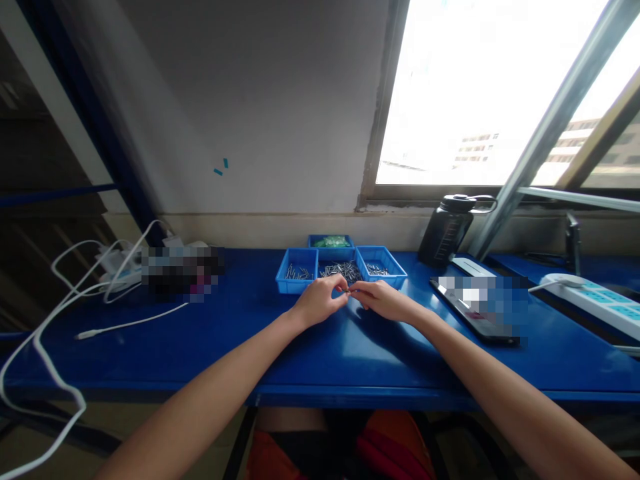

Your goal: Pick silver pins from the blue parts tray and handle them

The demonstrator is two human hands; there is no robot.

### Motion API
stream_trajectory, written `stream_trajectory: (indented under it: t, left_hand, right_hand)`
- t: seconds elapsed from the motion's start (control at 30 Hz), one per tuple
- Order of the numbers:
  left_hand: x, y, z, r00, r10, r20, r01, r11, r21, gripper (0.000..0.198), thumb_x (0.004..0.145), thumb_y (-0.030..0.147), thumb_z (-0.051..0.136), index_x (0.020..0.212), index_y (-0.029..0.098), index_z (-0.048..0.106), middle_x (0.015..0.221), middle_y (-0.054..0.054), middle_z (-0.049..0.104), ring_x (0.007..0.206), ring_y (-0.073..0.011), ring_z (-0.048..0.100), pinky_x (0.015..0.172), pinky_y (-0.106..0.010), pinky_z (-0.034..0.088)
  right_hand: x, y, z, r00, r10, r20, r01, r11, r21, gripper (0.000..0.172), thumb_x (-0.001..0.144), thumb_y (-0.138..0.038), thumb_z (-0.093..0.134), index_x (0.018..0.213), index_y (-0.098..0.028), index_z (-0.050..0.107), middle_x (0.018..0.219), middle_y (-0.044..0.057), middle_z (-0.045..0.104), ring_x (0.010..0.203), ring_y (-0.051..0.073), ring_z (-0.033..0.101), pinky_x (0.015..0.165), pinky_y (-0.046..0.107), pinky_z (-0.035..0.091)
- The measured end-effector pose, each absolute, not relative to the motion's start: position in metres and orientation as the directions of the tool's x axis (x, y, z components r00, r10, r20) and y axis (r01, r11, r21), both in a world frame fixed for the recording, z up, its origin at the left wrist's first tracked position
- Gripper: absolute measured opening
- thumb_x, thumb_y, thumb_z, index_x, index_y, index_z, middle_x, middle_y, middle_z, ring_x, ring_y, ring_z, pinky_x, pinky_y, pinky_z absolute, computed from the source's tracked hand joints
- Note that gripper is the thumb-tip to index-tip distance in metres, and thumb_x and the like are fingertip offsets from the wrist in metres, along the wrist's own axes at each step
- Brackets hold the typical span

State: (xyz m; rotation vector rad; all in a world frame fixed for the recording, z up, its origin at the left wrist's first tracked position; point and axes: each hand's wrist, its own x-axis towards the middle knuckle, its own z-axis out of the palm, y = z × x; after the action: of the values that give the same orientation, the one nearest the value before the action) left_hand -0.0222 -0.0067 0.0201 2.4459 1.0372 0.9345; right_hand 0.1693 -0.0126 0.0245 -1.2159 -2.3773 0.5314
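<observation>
My left hand (pixel 320 301) and my right hand (pixel 384 300) meet in front of the blue bins, thumbs and fingers pinched together. Between their fingertips is something small and dark, too tiny to name. Just beyond is a middle bin with a heap of metal pieces (pixel 343 269) that look like screws. The left blue bin (pixel 296 287) holds a thin layer of similar pieces (pixel 299 272), as does the right blue bin (pixel 395 276), with its pieces (pixel 376 269). Behind them, a back bin (pixel 313 241) contains green, translucent items (pixel 333 241).
On the right stand a black bottle (pixel 447 230), a dark tablet-like device (pixel 480 313), partly blurred out, and a white power strip (pixel 595 300). White cables (pixel 57 373) and a blurred dark object (pixel 183 273) lie at left. The blue table's front edge (pixel 350 395) runs below my forearms.
</observation>
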Motion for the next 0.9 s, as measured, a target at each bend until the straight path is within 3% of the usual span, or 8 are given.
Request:
stream_trajectory:
  t: [0.13, 0.33, 0.9]
  left_hand:
    - [-0.0243, -0.0058, 0.0185, 0.517, 0.78, 0.354, 0.622, -0.626, 0.47, 0.017, 0.079, 0.035, 0.052, 0.083, 0.02, 0.059, 0.077, 0.001, 0.065, 0.066, -0.0134, 0.058, 0.058, -0.022, 0.04]
    - [-0.0243, -0.0066, 0.0192, 0.545, 0.783, 0.3, 0.665, -0.622, 0.414, 0.021, 0.08, 0.038, 0.05, 0.086, 0.022, 0.062, 0.081, 0.001, 0.066, 0.072, -0.0148, 0.059, 0.058, -0.022, 0.039]
    - [-0.0258, -0.0074, 0.022, 0.532, 0.796, 0.287, 0.71, -0.605, 0.361, 0.024, 0.082, 0.035, 0.044, 0.084, 0.02, 0.063, 0.079, -0.002, 0.065, 0.072, -0.0164, 0.058, 0.058, -0.023, 0.037]
  right_hand:
    - [0.1701, -0.0136, 0.0285, -0.519, 0.825, 0.223, 0.677, 0.556, -0.482, 0.027, 0.084, -0.037, 0.045, 0.097, -0.018, 0.06, 0.055, -0.002, 0.054, 0.05, 0.01, 0.048, 0.049, 0.02, 0.034]
    - [0.1667, -0.016, 0.0283, -0.533, 0.829, 0.171, 0.672, 0.538, -0.509, 0.025, 0.085, -0.034, 0.043, 0.089, -0.018, 0.061, 0.057, -0.001, 0.057, 0.049, 0.009, 0.049, 0.048, 0.019, 0.035]
    - [0.1738, -0.0085, 0.0242, -0.46, 0.861, 0.218, 0.736, 0.507, -0.448, 0.015, 0.08, -0.03, 0.049, 0.085, -0.018, 0.056, 0.056, -0.003, 0.056, 0.049, 0.009, 0.047, 0.048, 0.02, 0.032]
